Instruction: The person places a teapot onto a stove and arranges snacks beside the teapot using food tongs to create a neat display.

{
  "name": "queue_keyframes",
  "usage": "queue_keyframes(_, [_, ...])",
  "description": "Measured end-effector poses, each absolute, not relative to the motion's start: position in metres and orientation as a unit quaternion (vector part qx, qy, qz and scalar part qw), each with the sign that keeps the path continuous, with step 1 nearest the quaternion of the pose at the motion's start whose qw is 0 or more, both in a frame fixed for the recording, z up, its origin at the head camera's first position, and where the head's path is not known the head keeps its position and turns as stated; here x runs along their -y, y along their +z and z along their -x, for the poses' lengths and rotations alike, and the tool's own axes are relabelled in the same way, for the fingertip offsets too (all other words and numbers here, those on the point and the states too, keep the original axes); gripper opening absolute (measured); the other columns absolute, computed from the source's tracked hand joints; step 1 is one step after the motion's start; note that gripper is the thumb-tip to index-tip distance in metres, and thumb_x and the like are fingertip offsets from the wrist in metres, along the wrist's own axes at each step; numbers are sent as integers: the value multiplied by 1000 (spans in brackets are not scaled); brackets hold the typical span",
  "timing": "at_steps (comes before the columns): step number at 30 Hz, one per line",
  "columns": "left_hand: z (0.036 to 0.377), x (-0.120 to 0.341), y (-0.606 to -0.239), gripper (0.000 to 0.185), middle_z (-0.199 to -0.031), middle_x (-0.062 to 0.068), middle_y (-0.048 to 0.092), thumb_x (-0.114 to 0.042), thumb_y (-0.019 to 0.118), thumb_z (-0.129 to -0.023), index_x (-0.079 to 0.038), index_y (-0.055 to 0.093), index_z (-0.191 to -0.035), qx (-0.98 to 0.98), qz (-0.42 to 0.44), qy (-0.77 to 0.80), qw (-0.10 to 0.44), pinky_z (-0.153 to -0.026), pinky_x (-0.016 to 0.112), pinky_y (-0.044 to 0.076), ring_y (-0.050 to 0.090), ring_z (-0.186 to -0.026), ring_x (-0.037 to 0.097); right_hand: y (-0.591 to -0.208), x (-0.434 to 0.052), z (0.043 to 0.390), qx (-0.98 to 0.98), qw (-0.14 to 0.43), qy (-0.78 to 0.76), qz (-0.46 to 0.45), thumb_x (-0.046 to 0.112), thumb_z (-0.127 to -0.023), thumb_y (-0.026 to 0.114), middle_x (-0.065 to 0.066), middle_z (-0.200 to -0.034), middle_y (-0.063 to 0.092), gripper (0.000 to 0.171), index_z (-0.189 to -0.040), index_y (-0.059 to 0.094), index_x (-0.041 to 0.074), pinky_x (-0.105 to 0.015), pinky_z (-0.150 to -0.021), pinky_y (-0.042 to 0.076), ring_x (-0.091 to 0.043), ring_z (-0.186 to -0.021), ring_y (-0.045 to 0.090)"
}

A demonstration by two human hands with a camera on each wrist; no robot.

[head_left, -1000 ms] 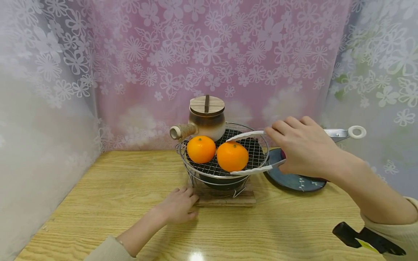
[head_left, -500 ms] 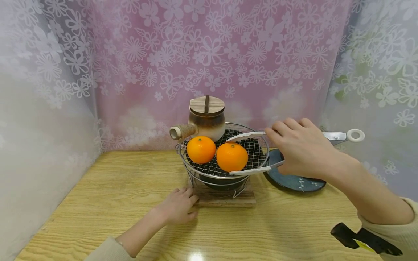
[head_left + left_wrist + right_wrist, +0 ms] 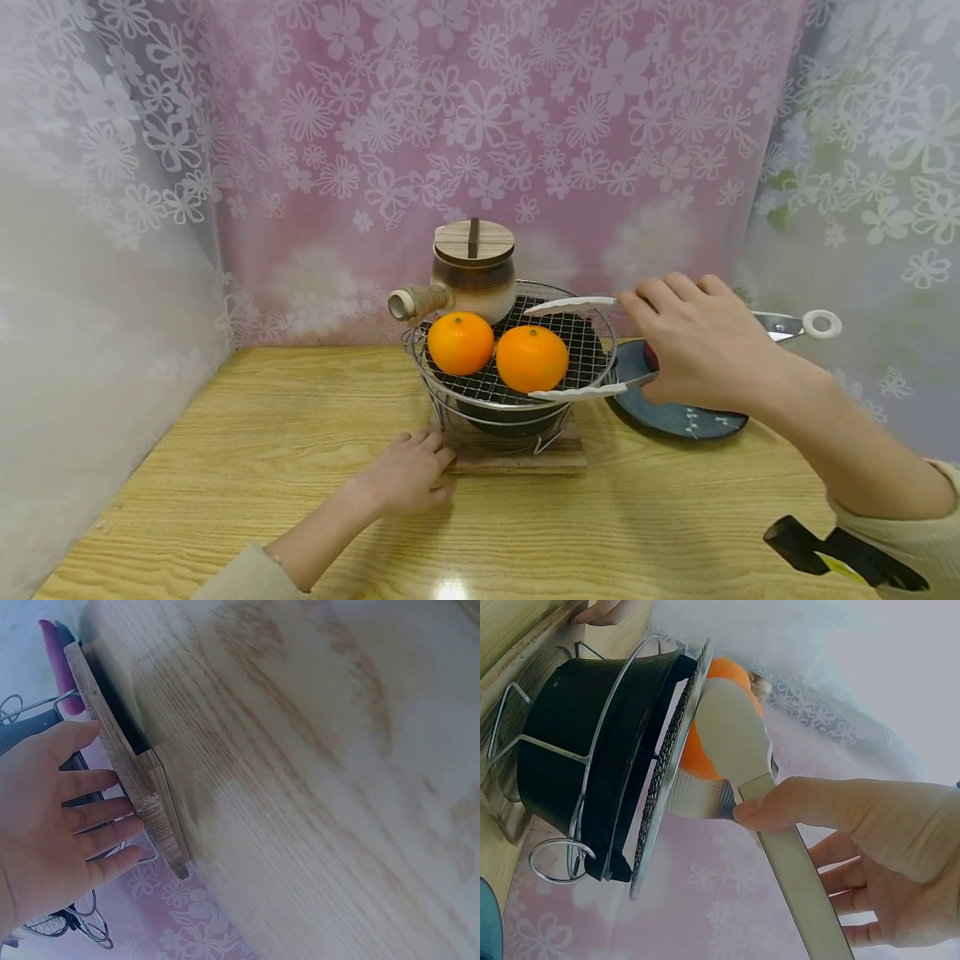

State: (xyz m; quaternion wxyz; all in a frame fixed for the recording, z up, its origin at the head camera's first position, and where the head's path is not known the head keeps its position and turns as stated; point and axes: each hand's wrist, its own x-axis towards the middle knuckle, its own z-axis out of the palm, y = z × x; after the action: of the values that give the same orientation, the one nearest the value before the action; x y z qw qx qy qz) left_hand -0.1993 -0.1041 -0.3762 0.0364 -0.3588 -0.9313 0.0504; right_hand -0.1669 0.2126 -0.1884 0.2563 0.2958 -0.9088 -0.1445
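My right hand [image 3: 697, 346] grips white-tipped metal tongs [image 3: 577, 393], thumb on one arm and fingers toward the other. The tongs are spread around the right-hand orange [image 3: 532, 360]; their near tip lies right at its lower side, the far tip stands apart from it above the mesh. A second orange [image 3: 461, 343] sits beside it on the round wire grate [image 3: 588, 337] of a small black brazier [image 3: 577, 735]. My left hand [image 3: 408, 475] rests by the left front corner of the wooden board [image 3: 517, 463] under the brazier, its extended fingertips [image 3: 131, 825] at the board's edge.
A brown-and-cream pot [image 3: 480, 292] with a wooden lid and rope-wrapped handle stands at the back left of the grate. Right of the brazier lies a dark blue plate [image 3: 690, 425] bearing a purplish-red thing [image 3: 58, 664]. Floral curtains hang behind the table [image 3: 300, 400].
The tongs have spread wider: their far arm has lifted away from the right-hand orange. My right hand has shifted slightly right. The left hand and the oranges stay in place.
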Motion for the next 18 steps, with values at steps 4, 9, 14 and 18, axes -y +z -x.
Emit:
queue_keyframes(4, [200,104,-376,43,-121,14,53,-39,58,-88,-6,59,-117,932,358,47,32,-92,43,40,48,-113,31,-189,-217,165,915,252,-137,-285,34,-53,76,-16,-110,55,79,-120,54,-3,-48,-79,38,-35,-100,47])
queue_keyframes(9, [200,104,-373,45,-123,15,52,-39,57,-89,-6,58,-120,933,355,46,24,-93,44,39,46,-116,32,-190,-227,163,922,244,-128,-273,37,-52,78,-17,-113,54,84,-121,52,-4,-51,-83,37,-37,-105,45])
queue_keyframes(14, [200,104,-373,45,-122,15,52,-40,56,-89,-6,58,-119,933,356,48,26,-92,45,39,47,-116,32,-190,-239,160,931,230,-116,-257,40,-52,81,-18,-118,52,91,-125,50,-4,-54,-83,36,-38,-108,43])
queue_keyframes(18, [199,103,-374,44,-122,14,52,-40,56,-89,-7,59,-118,933,355,49,24,-93,44,39,47,-115,31,-192,-251,159,939,224,-100,-242,41,-52,82,-20,-119,51,92,-126,49,-4,-56,-84,35,-39,-109,42])
